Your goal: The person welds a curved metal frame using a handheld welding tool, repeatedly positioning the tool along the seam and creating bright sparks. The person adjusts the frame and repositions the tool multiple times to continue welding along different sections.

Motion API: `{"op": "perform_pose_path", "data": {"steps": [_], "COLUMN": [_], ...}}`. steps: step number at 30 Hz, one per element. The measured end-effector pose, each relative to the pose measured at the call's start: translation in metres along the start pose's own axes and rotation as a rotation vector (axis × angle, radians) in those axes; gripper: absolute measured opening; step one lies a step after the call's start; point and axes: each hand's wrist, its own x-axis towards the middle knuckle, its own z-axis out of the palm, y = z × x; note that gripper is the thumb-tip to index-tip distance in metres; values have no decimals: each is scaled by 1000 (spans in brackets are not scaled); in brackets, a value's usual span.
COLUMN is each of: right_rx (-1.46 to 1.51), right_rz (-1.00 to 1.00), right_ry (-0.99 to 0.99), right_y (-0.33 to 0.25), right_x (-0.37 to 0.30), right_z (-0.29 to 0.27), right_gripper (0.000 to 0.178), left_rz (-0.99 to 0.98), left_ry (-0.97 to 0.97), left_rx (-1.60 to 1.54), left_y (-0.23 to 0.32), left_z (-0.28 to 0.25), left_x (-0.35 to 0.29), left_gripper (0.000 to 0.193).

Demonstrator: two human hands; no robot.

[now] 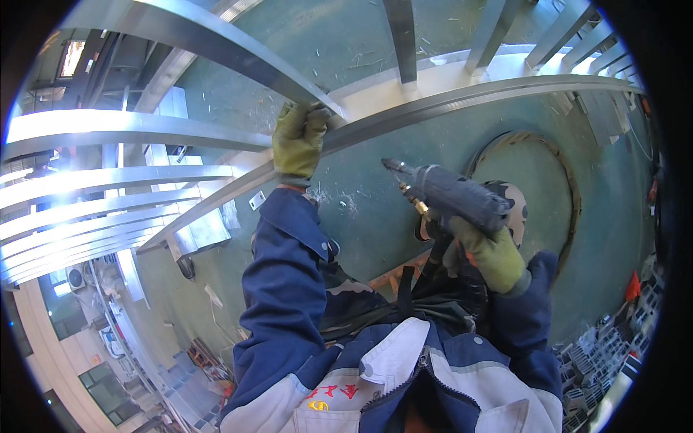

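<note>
My left hand (pixel 297 144), in a yellow-green work glove, reaches up to the silver metal frame (pixel 433 107). Its fingers curl at the joint where a slat (pixel 238 47) meets the long rail, gripping the metal there. A dark pistol-shaped power tool (pixel 462 193) with a brass fitting (pixel 414 200) is in my right hand (pixel 494 252), gloved the same way. The tool's narrow nose points up and left, toward the rail but apart from it. My right fingers wrap the handle, and the glove partly hides it.
A dark hose (pixel 574 209) lies looped on the green floor to the right. Stacked metal profiles (pixel 599 368) and a red object (pixel 633 286) are at the lower right. Several parallel slats (pixel 130 177) extend left. Small scraps are scattered on the floor beyond the frame.
</note>
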Motion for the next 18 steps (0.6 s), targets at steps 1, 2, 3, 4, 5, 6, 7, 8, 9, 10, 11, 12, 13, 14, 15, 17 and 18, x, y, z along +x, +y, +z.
{"op": "perform_pose_path", "data": {"steps": [1,2,3,4,5,6,7,8,9,10,11,12,13,14,15,17,18], "right_rx": [-45,-43,-43,-46,3,13,25,37,2,-3,-9,-14,-21,-28,-35,-46,-51], "right_rz": [-5,9,24,37,-25,-65,-109,-152,-184,-164,-144,-125,-140,-155,-170,-191,-202], "right_ry": [43,75,106,144,95,109,124,139,119,120,120,120,132,143,154,108,85], "right_y": [-5,-14,-26,-35,-35,-38,-42,-44,-44,-49,-58,-64,-64,-64,-63,-66,-68], "right_x": [-3,-5,-9,-12,-16,-16,-16,-16,-16,-16,-16,-14,-10,-3,3,15,20], "right_z": [-1,1,5,7,3,5,7,9,6,8,13,17,20,23,24,23,22], "right_gripper": [37,38,39,40,42,43,43,43,44,44,44,45,46,48,49,49,49], "left_rz": [-1,-2,4,10,16,8,2,-3,-9,-16,-23,-28,-34,-39,-24,8,5], "left_ry": [4,9,16,24,32,39,43,47,49,51,52,62,69,76,71,62,58], "left_rx": [1,11,28,37,47,36,25,14,-3,-17,-31,-50,-73,-95,-77,-44,-37], "left_y": [3,3,3,2,0,-2,-4,-5,-7,-6,-5,-4,-2,0,2,2,2], "left_z": [2,1,0,0,1,1,2,3,4,4,5,5,7,8,8,7,7], "left_x": [1,0,-1,-1,-2,-2,-2,-1,-2,-3,-4,-4,-4,-4,-4,-2,-1], "left_gripper": [21,22,23,23,24,24,24,24,24,23,23,23,23,23,23,24,24]}}
